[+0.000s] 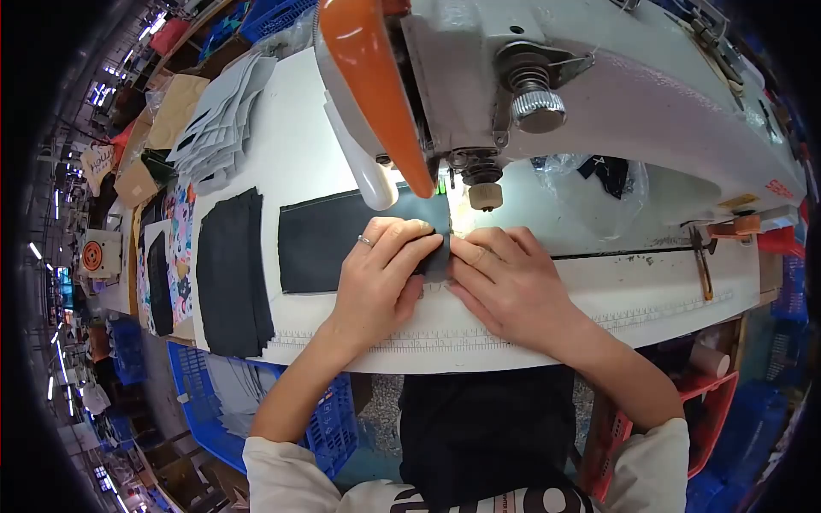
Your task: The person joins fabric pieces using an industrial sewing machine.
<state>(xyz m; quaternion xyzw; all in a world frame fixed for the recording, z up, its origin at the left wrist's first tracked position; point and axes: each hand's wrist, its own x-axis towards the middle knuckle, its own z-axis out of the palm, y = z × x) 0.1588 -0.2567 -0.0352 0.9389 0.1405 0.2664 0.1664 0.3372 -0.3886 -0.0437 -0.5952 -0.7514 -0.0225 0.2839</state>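
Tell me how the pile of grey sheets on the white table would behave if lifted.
The grey sheets would probably slip apart, since they lie loosely staggered. Each likely bends fairly easily, as the edges showing look thin.

"What are the hands doing?"

"The left hand (385, 265) is resting on a black fabric piece (312, 248), fingers bending, while the right hand (513, 286) is meeting it at the piece's end, beneath the head of the sewing machine (616, 111)."

"What's lying off to the left?"

"A dark stack (231, 274) is lying just beside the fabric, and grey sheets (222, 124) are fanning out beyond it on the white worktop (295, 111)."

"And elsewhere?"

"A ruler scale (410, 344) is running along the near edge, an orange-handled tool (705, 278) is lying at right, and a blue basket (342, 427) is standing below, at left."
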